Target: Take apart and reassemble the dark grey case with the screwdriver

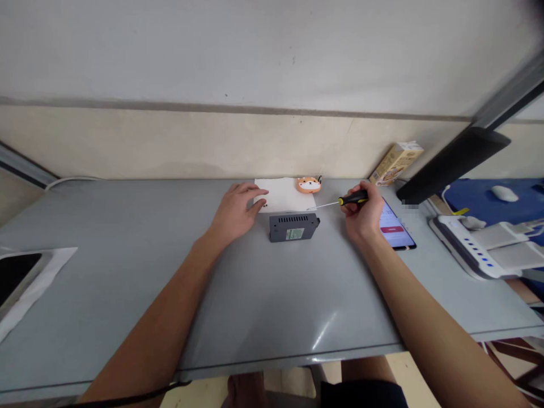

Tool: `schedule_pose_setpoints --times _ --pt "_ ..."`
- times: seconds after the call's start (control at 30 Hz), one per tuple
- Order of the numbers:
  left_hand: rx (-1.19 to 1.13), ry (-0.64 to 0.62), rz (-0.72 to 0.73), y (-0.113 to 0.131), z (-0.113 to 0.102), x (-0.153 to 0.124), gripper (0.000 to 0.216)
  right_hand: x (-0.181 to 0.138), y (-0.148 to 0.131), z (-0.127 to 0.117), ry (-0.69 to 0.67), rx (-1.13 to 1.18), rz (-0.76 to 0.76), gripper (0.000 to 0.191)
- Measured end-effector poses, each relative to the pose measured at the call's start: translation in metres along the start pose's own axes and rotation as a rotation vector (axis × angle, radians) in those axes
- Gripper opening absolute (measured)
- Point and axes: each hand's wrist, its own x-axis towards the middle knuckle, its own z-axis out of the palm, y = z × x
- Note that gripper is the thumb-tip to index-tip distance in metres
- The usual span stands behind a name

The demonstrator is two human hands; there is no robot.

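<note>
My right hand [364,214] is closed around the black and yellow handle of a screwdriver [353,198]. Its thin shaft points left, with the tip over the edge of a white sheet of paper [280,195]. My left hand [238,211] holds nothing; its fingers are apart near the sheet's left side, where a few tiny dark bits [266,205] lie. Between my hands a dark grey box [293,228] with a row of vent slots and a pale label stands on the grey table [255,306]. Neither hand touches the box.
An orange animal-face case [309,185] sits on the paper's right part. Beside my right hand lies a lit phone [393,226]. Further right are a carton [395,163], a black post [454,164] and a white power strip [471,249] with plugs. A dark-screened device [19,275] lies far left.
</note>
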Motion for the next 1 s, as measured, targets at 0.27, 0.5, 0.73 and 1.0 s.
schedule_pose_setpoints --times 0.27,0.5,0.73,1.0 --pt "-0.439 -0.429 0.005 0.044 -0.026 -0.010 0.039 0.004 -0.005 -0.002 0.074 -0.031 -0.007 0.023" --pt "-0.519 -0.358 -0.159 0.028 0.007 -0.009 0.034 -0.024 -0.023 0.007 0.164 -0.333 -0.658 0.033" --pt "-0.330 -0.256 -0.086 0.025 0.020 -0.012 0.034 -0.072 -0.018 0.009 -0.230 -0.475 -0.939 0.034" --pt "-0.271 -0.310 -0.072 0.034 0.012 -0.011 0.033 -0.064 -0.027 0.006 -0.194 -0.421 -0.844 0.035"
